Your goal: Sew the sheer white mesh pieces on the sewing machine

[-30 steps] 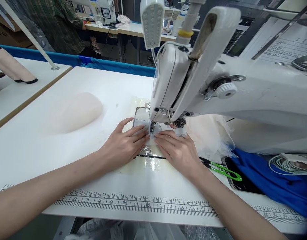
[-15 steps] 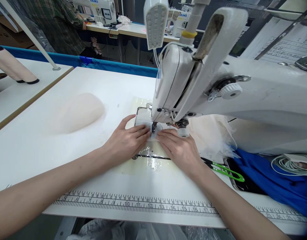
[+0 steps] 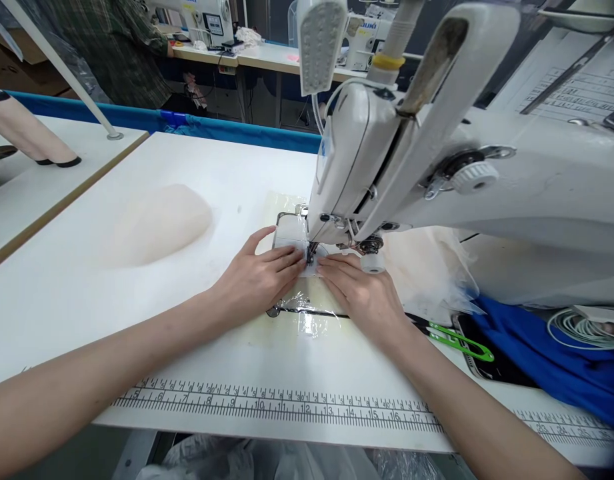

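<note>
My left hand (image 3: 261, 275) lies flat left of the presser foot (image 3: 311, 255) of a white sewing machine (image 3: 351, 160). Its thumb is spread away and its fingertips nearly reach the foot. On the other side, my right hand (image 3: 359, 287) rests with its fingers stretched toward the foot. A small sheer whitish piece of fabric (image 3: 309, 269) shows between the fingertips, under or beside the foot; its full outline is hard to make out. Clear film covers the machine's bed (image 3: 307, 300) below my fingers.
A sheer beige piece (image 3: 161, 223) lies on the left tabletop. Right of the machine are sheer fabric scraps (image 3: 429, 273), green-handled snips (image 3: 461, 341), a dark phone (image 3: 497, 363) and blue cloth (image 3: 551, 360). A printed ruler (image 3: 281, 408) runs along the front edge. A person in plaid (image 3: 107, 53) is behind.
The view has shifted slightly, so the machine appears a little farther right. Both hands keep about the same place beside the presser foot.
</note>
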The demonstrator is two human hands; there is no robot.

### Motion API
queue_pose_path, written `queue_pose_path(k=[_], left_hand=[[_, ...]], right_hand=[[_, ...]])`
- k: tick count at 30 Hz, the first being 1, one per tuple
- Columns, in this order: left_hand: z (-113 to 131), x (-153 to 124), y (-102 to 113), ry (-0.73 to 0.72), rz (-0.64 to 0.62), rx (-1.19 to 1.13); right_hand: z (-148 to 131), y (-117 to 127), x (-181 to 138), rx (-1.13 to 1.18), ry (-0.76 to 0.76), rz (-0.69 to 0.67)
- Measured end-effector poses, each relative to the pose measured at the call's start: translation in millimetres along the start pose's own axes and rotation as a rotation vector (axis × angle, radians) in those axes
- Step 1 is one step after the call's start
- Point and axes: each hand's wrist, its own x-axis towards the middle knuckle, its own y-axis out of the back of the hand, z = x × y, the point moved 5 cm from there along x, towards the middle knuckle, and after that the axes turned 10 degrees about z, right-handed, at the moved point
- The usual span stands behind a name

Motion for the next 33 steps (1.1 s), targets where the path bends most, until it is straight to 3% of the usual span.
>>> queue_pose_path(k=[9, 15, 22, 33], left_hand=[[-3.3, -2.6, 2.4, 0.100, -0.071, 0.052], [-1.2, 3.2, 23.9, 0.029, 0.069, 0.189], [-11.0, 5.3, 12.1, 0.008, -0.055, 0.028], [-6.7, 6.7, 21.1, -0.016, 0.007, -0.049]], right_hand=[[-3.3, 4.5, 3.0, -0.064, -0.004, -0.013], [-13.9, 12.3, 3.7, -0.023, -0.031, 0.037], [-28.9, 11.5, 3.2, 0.142, 0.013, -0.045], [-32.3, 17.4, 4.0, 0.101, -0.004, 0.026]])
